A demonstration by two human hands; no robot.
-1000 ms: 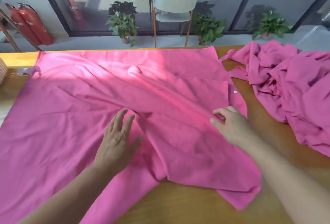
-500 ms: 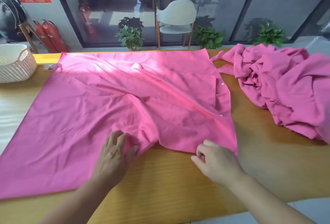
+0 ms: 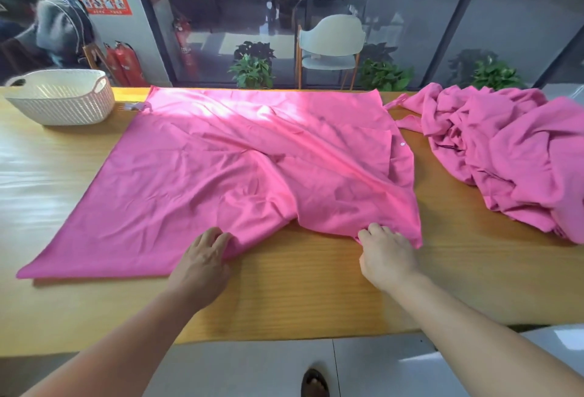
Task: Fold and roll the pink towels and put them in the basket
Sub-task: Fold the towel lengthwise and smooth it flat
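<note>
Your left hand (image 3: 202,262) sits at the near edge of the spread pink towel (image 3: 202,175), at 6 o'clock of the cloth. Its fingers (image 3: 218,238) curl over a bunched fold there and pinch it; the thumb is tucked out of sight beneath the cloth.

Your right hand (image 3: 387,256) is at 5 o'clock of the towel, near its near-right corner. Knuckles bent, fingertips buried under the hem, so the grip reads as grasping the edge, though the pads themselves are hidden.

The towel lies across the middle of the wooden bench (image 3: 300,295), flat on its left half and rucked into ridges on its right half. A small white dot (image 3: 402,144) shows near its right edge; too small to identify.

A heap of pink towels (image 3: 512,156) lies at 3 o'clock, crumpled; you cannot count them, and the heap is cut off at the frame's right edge.

The white woven basket (image 3: 63,99) stands at 10 o'clock on the bench, apart from the towel; its inside is not visible from here.

Beyond the bench: a pale chair (image 3: 331,45), potted plants (image 3: 252,69), red extinguishers (image 3: 124,63). The wall notice (image 3: 101,1) is unreadable.
</note>
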